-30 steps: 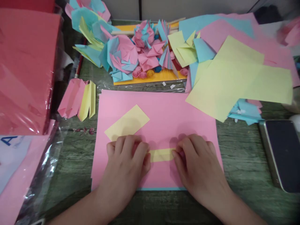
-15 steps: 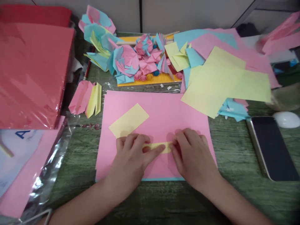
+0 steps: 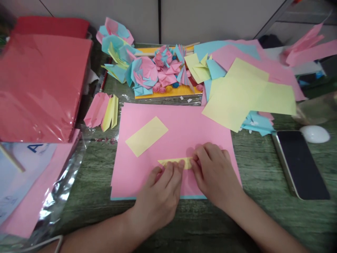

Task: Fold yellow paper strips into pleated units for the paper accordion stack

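A narrow folded yellow paper strip [image 3: 171, 161], its left end tapering to a point, lies across a stack of pink paper [image 3: 147, 179]. My right hand [image 3: 214, 172] pinches the strip's right end between thumb and fingers, and that end is hidden. At the strip's lower edge, the fingers of my left hand [image 3: 163, 195] are drawn together and press on its middle; the thumb is partly tucked behind. Up and to the left on the same pink stack rests a flat yellow paper rectangle [image 3: 146, 136], touched by neither hand.
Behind the stack sit folded paper flowers [image 3: 146, 72] on an orange pack [image 3: 184, 93]. Loose yellow sheets [image 3: 237, 95] overlap its right corner. A phone [image 3: 300, 165] and white mouse [image 3: 314, 134] are at right; red paper packs [image 3: 44, 84] and folded pieces [image 3: 97, 109] at left.
My left hand has moved down and turned, its fingers now bunched on the strip's lower edge, baring the strip's pointed left end. The right hand keeps its pinch. The camera view has shifted slightly.
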`<act>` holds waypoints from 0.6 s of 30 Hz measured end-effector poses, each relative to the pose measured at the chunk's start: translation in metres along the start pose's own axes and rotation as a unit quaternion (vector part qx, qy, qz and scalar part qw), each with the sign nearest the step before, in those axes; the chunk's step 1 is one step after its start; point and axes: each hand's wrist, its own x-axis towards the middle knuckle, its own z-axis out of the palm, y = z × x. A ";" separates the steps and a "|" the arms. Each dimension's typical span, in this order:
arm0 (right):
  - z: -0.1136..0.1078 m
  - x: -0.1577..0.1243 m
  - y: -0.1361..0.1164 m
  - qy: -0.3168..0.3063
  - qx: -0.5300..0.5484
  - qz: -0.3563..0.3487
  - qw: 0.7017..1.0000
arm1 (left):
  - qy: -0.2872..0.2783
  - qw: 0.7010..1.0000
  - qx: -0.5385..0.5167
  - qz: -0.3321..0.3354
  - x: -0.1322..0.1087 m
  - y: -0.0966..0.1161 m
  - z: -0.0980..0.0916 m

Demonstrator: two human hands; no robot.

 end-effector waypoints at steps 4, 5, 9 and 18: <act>0.000 0.000 -0.001 -0.001 -0.003 0.003 1.000 | 0.000 0.999 -0.004 -0.042 0.000 0.005 -0.001; 0.000 0.000 -0.001 -0.002 -0.002 0.005 1.000 | 0.002 0.998 -0.006 -0.056 0.001 0.007 -0.002; 0.001 0.000 -0.001 -0.007 -0.006 0.007 1.000 | -0.003 0.997 -0.010 -0.083 0.004 0.011 -0.006; -0.002 0.000 -0.002 -0.004 -0.001 0.018 1.000 | -0.020 0.996 -0.009 -0.092 0.004 0.011 -0.006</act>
